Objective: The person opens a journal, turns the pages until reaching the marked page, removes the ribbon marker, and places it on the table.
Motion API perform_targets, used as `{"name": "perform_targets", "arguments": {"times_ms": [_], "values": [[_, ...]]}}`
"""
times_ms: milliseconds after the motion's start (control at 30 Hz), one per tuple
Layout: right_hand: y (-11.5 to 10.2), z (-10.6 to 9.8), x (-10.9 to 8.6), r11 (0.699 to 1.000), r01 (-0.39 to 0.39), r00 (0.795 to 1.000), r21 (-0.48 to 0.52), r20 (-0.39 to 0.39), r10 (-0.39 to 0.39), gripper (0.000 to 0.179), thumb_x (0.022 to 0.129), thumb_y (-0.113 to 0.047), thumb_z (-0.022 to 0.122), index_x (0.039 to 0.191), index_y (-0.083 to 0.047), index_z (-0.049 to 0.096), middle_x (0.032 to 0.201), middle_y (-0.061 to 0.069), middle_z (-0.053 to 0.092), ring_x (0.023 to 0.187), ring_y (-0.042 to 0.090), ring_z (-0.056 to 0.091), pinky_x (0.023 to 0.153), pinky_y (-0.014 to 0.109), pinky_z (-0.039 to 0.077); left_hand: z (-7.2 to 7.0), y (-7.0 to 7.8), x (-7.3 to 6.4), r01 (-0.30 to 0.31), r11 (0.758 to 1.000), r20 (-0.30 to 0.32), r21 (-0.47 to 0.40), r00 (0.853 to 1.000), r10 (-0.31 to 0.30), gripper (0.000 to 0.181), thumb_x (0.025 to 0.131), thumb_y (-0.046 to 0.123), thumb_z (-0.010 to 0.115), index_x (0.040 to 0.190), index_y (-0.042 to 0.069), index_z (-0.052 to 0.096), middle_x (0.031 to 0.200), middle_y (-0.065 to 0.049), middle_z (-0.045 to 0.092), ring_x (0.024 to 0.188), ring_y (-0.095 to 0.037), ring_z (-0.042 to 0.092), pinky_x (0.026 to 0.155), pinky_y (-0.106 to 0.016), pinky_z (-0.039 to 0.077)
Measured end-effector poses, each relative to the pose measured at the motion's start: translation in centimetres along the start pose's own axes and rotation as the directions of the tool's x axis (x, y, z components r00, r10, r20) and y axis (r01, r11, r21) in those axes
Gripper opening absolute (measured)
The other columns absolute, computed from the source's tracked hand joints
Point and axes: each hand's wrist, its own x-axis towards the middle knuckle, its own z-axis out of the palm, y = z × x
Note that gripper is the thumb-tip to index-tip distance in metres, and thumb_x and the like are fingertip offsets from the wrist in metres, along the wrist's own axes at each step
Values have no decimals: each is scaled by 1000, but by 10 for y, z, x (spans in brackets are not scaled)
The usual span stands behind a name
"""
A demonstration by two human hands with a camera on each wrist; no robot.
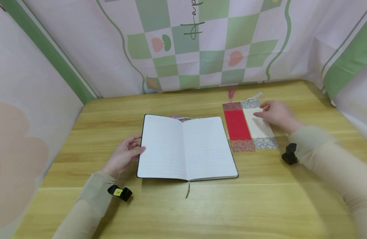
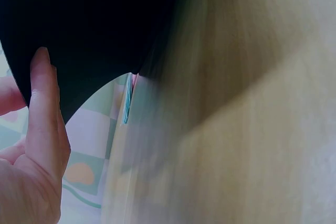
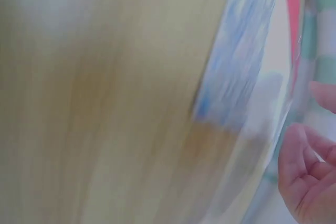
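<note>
An open notebook [image 1: 162, 149] with faintly ruled pages and a dark cover lies on the table. My left hand [image 1: 123, 154] holds its left edge, thumb on the page and fingers against the cover's underside; in the left wrist view the dark cover [image 2: 94, 19] is lifted off the wood. At the right, my right hand [image 1: 277, 114] hovers at the upper part of a white bookmark [image 1: 258, 124] with silvery patterned ends and a pale tassel. Thumb and fingers stand apart with nothing visible between them. Beside it lies a red bookmark [image 1: 237, 124] with a pink tassel.
Colourful items [image 1: 184, 119] stick out from beneath the notebook's top edge, mostly hidden. A thin ribbon [image 1: 187, 190] trails from its bottom. Behind the wooden table [image 1: 177, 212] hangs a checked green and white cloth [image 1: 211, 59].
</note>
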Motion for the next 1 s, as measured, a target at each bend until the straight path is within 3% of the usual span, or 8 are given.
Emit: {"name": "perform_targets", "arguments": {"times_ms": [67, 300, 433, 533, 600, 733, 867, 1000], "values": [[-14, 6, 0, 999, 37, 999, 7, -7, -37, 51, 88, -31, 64, 117, 10, 53, 107, 32, 58, 89, 37, 58, 65, 33, 45, 0, 0, 0, -3, 1000, 1, -2, 1000, 3, 60, 93, 3, 54, 146, 0, 26, 101, 2, 53, 76, -3, 54, 64, -19, 49], [-65, 33, -1, 988, 143, 989, 52, 31, -144, 43, 87, -23, 66, 117, 7, 58, 97, 21, 61, 80, 27, 56, 63, 30, 45, -1, -1, 0, 2, 1000, 1, -6, 1000, -2, 60, 93, 4, 55, 146, 1, 27, 103, 1, 54, 79, -4, 55, 67, -20, 50], [-87, 48, -1, 970, 239, 969, 46, 49, -241, 41, 87, -23, 68, 115, 5, 59, 93, 17, 63, 75, 24, 55, 67, 34, 46, -1, -2, 0, 6, 1000, 1, -1, 1000, -6, 61, 93, 4, 55, 147, 2, 27, 104, 1, 54, 79, -4, 55, 66, -20, 49], [-102, 58, 1, 943, 333, 939, 3, 85, -332, 50, 85, -27, 71, 120, 6, 58, 105, 19, 63, 91, 29, 58, 82, 42, 47, -2, -3, 0, 3, 1000, 4, -8, 1000, -3, 61, 93, 4, 55, 147, 1, 27, 104, 1, 54, 79, -4, 55, 66, -20, 49], [-111, 64, 3, 925, 376, 921, -46, 127, -368, 60, 82, -33, 73, 125, 5, 55, 118, 22, 59, 108, 35, 53, 95, 49, 42, -3, -3, 0, 0, 1000, 5, -14, 1000, 0, 61, 93, 4, 55, 147, 1, 26, 104, 1, 53, 80, -4, 55, 66, -20, 49], [-125, 75, 6, 903, 402, 902, -152, 235, -362, 79, 76, -45, 75, 136, -1, 47, 138, 24, 45, 129, 42, 33, 105, 56, 30, -4, -3, 1, -7, 1000, 7, -11, 1000, 7, 62, 93, 4, 55, 147, 1, 26, 104, 0, 53, 79, -4, 53, 65, -19, 48], [-133, 83, 9, 888, 403, 892, -220, 312, -328, 85, 75, -48, 75, 140, -3, 43, 143, 24, 38, 132, 44, 25, 105, 58, 29, -3, -2, 2, -9, 1000, 6, 5, 1000, 9, 61, 92, 5, 56, 146, 1, 27, 104, 0, 53, 77, -5, 53, 64, -20, 47], [-136, 86, 11, 885, 375, 898, -275, 344, -273, 91, 74, -50, 75, 141, 0, 39, 145, 25, 35, 133, 44, 23, 106, 57, 29, -2, -3, 2, -11, 1000, 3, 6, 1000, 11, 59, 92, 4, 56, 145, 1, 29, 103, 0, 54, 77, -6, 53, 64, -20, 47]]}}
